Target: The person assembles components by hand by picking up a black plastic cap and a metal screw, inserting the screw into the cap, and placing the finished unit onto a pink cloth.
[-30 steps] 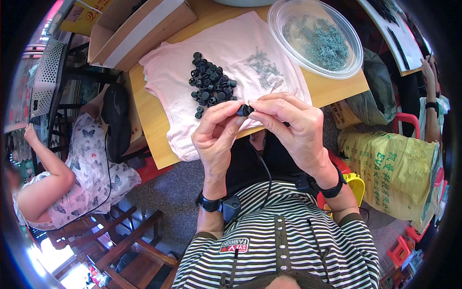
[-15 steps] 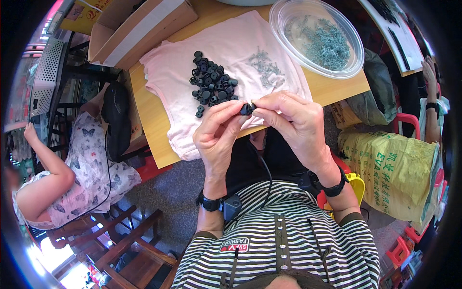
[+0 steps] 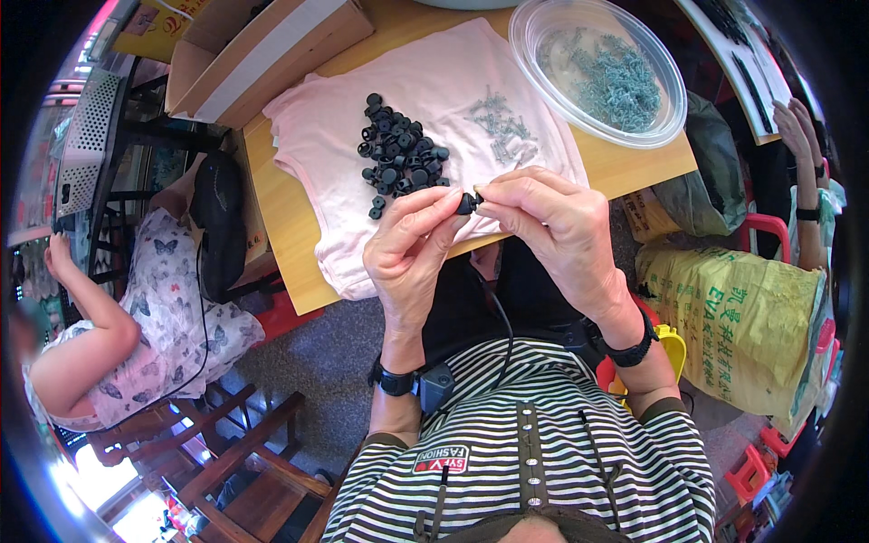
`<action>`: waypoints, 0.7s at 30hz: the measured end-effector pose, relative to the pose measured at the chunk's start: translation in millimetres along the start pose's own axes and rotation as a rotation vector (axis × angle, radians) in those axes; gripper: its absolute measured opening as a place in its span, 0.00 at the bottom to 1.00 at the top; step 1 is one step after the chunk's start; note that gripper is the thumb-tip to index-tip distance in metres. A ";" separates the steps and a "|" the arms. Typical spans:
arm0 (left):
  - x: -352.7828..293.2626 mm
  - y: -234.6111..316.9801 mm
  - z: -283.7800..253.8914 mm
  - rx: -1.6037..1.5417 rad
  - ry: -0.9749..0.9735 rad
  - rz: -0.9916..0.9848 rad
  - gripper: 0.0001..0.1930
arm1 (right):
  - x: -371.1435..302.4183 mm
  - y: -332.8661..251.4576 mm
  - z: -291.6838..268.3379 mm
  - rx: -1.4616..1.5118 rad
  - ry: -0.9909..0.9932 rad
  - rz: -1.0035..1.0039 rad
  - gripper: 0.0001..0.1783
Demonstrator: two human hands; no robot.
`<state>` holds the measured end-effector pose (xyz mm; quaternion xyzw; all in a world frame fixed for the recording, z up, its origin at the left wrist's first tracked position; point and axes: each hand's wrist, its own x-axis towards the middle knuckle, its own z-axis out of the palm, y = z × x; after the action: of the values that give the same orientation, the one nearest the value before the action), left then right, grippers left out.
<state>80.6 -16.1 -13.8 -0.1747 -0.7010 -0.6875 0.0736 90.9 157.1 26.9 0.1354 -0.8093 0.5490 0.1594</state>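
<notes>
In the head view, a pale pink cloth (image 3: 317, 163) is lying on a tan wooden table (image 3: 625, 169). Over its near edge, the left hand (image 3: 401, 258) and right hand (image 3: 563, 222) are pinching a small black piece (image 3: 466, 204) in narrowed fingertips. From it, round black pieces (image 3: 398, 149) are lying at ten o'clock, a round clear plastic bowl (image 3: 672, 110) past one, a yellow woven sack (image 3: 724, 339) at four. Toward three, a co-worker's hands (image 3: 795, 131) are reaching further left than earlier.

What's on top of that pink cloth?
Heaped black pieces and scattered grey pieces. The left hand and right hand hide part of the cloth, so I can't see there.
</notes>
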 end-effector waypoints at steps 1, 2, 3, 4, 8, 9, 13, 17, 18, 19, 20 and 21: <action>0.5 1.2 1.6 -0.006 0.030 -0.006 0.14 | -0.1 -0.6 0.0 -0.037 0.001 -0.024 0.07; 1.0 2.3 2.4 -0.011 0.060 -0.012 0.14 | -0.3 -1.1 0.3 -0.074 0.002 -0.049 0.08; 1.3 3.2 2.1 -0.010 0.061 -0.013 0.14 | -0.4 -1.6 1.0 -0.073 0.001 -0.048 0.08; 1.8 3.8 2.2 0.009 0.059 -0.009 0.13 | -0.4 -2.6 1.4 -0.091 0.013 -0.066 0.08; 3.3 3.8 1.1 0.010 0.041 0.005 0.13 | 0.4 -0.6 1.0 -0.076 -0.001 -0.051 0.07; 2.8 2.6 0.6 0.011 0.042 0.006 0.13 | 0.5 -0.2 1.2 -0.076 -0.002 -0.052 0.07; 1.1 1.2 1.6 -0.242 0.050 -0.122 0.13 | 1.5 0.7 4.6 0.067 -0.006 0.072 0.07; 0.4 5.5 5.4 -0.375 0.073 -0.223 0.13 | 2.9 2.7 7.0 -0.058 0.043 -0.097 0.07; 0.6 6.2 6.2 -0.375 0.074 -0.222 0.13 | 2.8 2.5 7.4 -0.058 0.043 -0.098 0.07; 1.0 7.0 6.9 -0.415 0.090 -0.245 0.13 | 2.7 2.0 7.7 -0.084 0.042 -0.140 0.08; 1.2 7.4 7.2 -0.455 0.106 -0.267 0.14 | 2.4 1.4 8.1 -0.111 0.041 -0.182 0.10; 1.1 7.8 6.9 -0.455 0.107 -0.266 0.14 | 1.7 0.2 9.0 -0.111 0.040 -0.183 0.10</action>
<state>83.1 -9.1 -6.4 -0.0565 -0.5404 -0.8392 -0.0219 88.3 148.7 24.3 0.1887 -0.8192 0.4892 0.2324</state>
